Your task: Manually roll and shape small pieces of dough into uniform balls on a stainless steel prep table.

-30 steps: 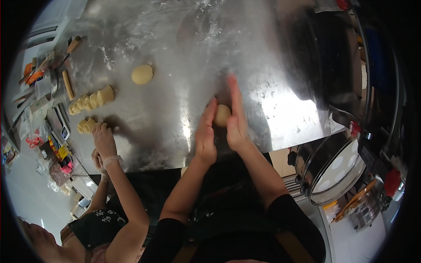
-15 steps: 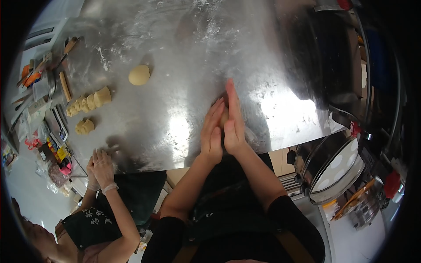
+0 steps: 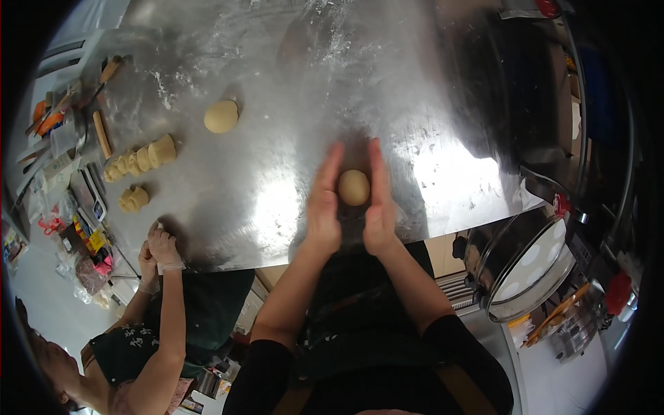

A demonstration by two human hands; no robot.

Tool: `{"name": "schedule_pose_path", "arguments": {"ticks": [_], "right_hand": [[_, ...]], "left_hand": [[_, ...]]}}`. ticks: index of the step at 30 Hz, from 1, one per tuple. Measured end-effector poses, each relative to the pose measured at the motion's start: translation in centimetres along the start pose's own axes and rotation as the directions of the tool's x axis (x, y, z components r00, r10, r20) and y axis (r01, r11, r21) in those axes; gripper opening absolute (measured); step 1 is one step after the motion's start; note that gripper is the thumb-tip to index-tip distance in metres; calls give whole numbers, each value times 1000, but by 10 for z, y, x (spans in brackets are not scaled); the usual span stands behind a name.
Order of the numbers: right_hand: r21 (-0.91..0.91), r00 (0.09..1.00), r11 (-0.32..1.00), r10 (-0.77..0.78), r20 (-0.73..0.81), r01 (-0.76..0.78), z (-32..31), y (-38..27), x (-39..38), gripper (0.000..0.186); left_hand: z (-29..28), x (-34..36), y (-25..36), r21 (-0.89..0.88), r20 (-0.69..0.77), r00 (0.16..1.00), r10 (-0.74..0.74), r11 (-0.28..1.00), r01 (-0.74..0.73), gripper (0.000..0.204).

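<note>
A smooth, round ball of pale yellow dough [image 3: 354, 187] sits on the metal worktop [image 3: 290, 83], straight ahead of me. My left hand [image 3: 324, 207] stands on edge at its left side, fingers stretched forward and a little blurred. On the other side, my right hand [image 3: 380, 207] is held upright with straight fingers, its palm facing the ball and very close to it. Whether either palm touches the dough I cannot tell. Farther off to the left lies a larger dough ball [image 3: 221, 117].
At left are a row of cut dough pieces [image 3: 142, 159], a smaller dough lump [image 3: 134, 199] and a wooden rod [image 3: 102, 135]. A co-worker's gloved hands [image 3: 160, 249] are at the table's near left edge. A round, glass-lidded pan [image 3: 532, 263] stands at right. Flour streaks mark the worktop.
My hands have parted from around the dough ball, which now shows whole between them. The co-worker's gloved hands have moved slightly, and the fingers are now bent together.
</note>
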State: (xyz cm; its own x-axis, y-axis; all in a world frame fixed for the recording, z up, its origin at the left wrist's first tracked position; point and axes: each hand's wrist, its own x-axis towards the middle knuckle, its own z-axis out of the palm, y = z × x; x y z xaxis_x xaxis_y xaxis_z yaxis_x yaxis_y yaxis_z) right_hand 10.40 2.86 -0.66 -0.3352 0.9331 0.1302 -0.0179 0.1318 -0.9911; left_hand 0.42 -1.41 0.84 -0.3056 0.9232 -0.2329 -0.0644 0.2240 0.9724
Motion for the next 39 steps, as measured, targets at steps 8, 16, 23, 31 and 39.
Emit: {"name": "schedule_pose_path", "arguments": {"ticks": [8,16,23,31,39], "right_hand": [[-1,999,999,32,-39,-32,1,-7,4,78],[3,994,999,39,99,-40,2,-10,30,81],[30,997,998,51,63,-53,-1,-6,18,71],[70,994,992,108,0,-108,9,-1,26,69],[61,998,996,65,20,-66,9,-3,17,66]], "left_hand": [[9,-6,4,-95,-94,996,2,995,-11,64],[8,-9,7,17,18,1000,1,1000,-1,72],[-3,9,7,88,-3,995,104,991,-103,63],[7,-2,1,168,64,987,144,974,-153,59],[5,1,8,168,99,989,111,978,-127,59]]}}
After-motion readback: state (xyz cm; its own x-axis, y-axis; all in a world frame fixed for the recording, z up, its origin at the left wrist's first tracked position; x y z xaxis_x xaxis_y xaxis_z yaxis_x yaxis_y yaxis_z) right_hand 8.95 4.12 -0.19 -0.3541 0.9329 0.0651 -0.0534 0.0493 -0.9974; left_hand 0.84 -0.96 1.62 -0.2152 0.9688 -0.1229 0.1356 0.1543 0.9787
